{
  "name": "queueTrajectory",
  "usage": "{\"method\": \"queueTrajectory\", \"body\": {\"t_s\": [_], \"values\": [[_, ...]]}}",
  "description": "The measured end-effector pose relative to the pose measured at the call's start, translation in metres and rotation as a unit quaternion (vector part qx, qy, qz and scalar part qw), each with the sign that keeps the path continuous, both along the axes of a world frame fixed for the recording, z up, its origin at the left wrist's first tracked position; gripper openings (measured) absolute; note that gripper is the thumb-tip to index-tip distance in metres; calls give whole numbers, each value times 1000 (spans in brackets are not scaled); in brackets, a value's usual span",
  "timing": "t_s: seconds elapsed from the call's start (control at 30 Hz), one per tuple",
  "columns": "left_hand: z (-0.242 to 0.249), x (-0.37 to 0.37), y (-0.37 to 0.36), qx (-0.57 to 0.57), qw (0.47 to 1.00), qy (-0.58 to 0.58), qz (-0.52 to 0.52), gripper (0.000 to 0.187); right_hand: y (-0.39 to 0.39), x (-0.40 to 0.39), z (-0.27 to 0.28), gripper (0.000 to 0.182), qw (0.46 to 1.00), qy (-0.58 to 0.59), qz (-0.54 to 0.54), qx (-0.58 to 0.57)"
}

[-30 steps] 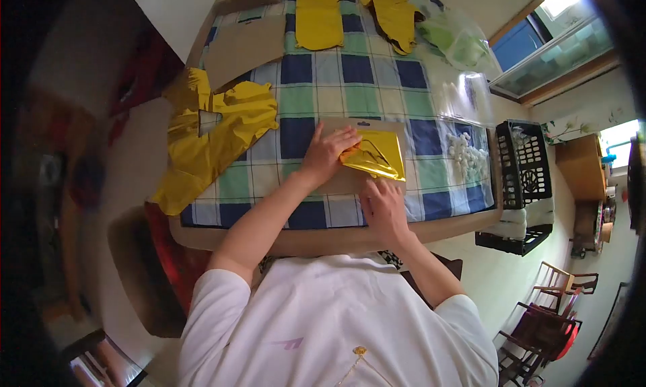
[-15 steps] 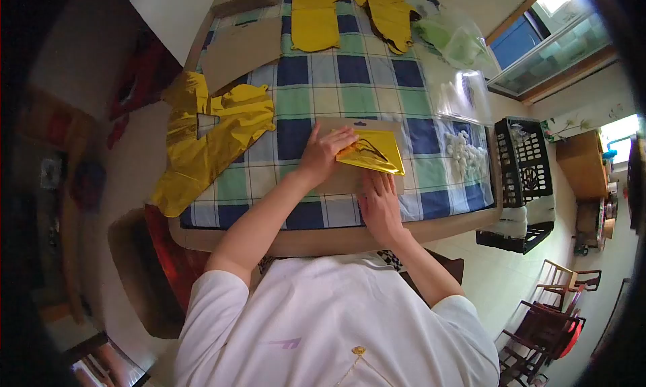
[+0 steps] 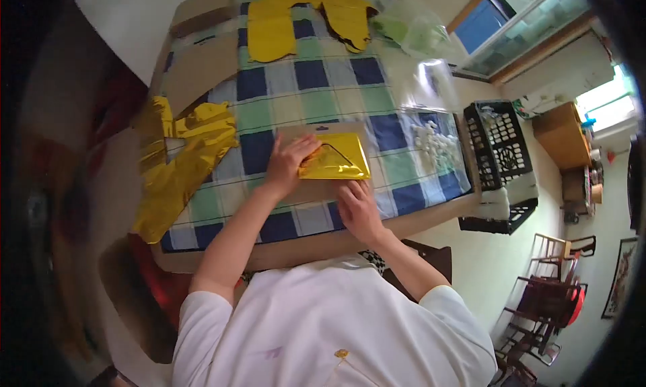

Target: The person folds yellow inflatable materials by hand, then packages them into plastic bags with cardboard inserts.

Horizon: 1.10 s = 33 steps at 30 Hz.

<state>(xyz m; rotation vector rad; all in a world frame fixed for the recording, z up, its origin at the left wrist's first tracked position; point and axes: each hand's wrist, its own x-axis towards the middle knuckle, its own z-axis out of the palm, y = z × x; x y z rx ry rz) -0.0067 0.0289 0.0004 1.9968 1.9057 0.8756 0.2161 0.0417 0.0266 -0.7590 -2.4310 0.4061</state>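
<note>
A folded gold foil balloon (image 3: 344, 159) lies on a brown cardboard sheet (image 3: 313, 189) that has a hanging slot at its far edge. My left hand (image 3: 288, 163) rests on the left side of the foil, fingers stretched out and pressing down. At the near edge of the foil, over the cardboard, is my right hand (image 3: 358, 210) with its fingers curled in; whether something is pinched there is hidden. Left of both hands, an unfolded, flat gold foil balloon (image 3: 195, 159) hangs partly over the table's edge.
A plaid cloth (image 3: 319, 103) covers the table. Farther back lie another flat gold balloon (image 3: 271, 31), brown cardboard (image 3: 198, 71) and clear plastic bags (image 3: 431, 84). Small white pieces (image 3: 437, 147) sit at the right. Black crates (image 3: 499, 145) stand beside the table.
The view has shifted, so the table appears farther left. My right hand's fingers have gone from stretched flat to curled at the foil's near edge. My left hand stays on the foil.
</note>
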Motion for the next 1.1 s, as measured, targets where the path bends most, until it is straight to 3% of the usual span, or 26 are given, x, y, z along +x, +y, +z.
{"method": "queueTrajectory", "body": {"t_s": [0.07,0.1,0.13,0.17,0.23,0.33,0.57,0.6,0.67,0.77,0.87,0.9,1.0,1.1], "values": [[2,0,-1,3,1000,4,-3,42,6,33,0,31,999,45,12,6],[3,1,-1,4,1000,6,-2,42,13,50,-8,29,982,71,-104,-138],[4,1,-2,12,1000,2,-1,42,20,67,-15,28,930,117,-223,-269],[5,2,-2,20,1000,-2,-1,42,37,81,-15,28,964,74,-246,-68],[3,3,-1,27,1000,-4,-1,43,67,109,-10,35,940,-18,-328,88],[1,1,1,28,1000,-1,-4,43,86,132,-18,32,922,-71,-376,64],[2,2,0,31,999,-16,-6,43,59,121,-3,32,954,10,-297,42],[3,2,-1,29,999,-21,-3,43,47,112,1,32,962,27,-271,32],[4,1,-2,24,1000,-17,-6,42,11,87,3,38,976,51,-186,-96],[0,-1,-1,23,1000,-14,1,41,-19,53,-1,45,993,-7,-64,-94],[-7,0,0,32,999,-13,3,39,-21,14,-6,48,993,22,-44,-104],[-8,-1,0,37,999,-11,0,39,-19,3,-10,45,998,-8,-59,-36],[-12,-3,2,15,1000,-6,-13,38,-7,-22,-20,38,995,-56,-83,-2],[-12,-2,1,10,1000,0,-9,38,2,-40,-23,35,997,-20,-66,-17]]}}
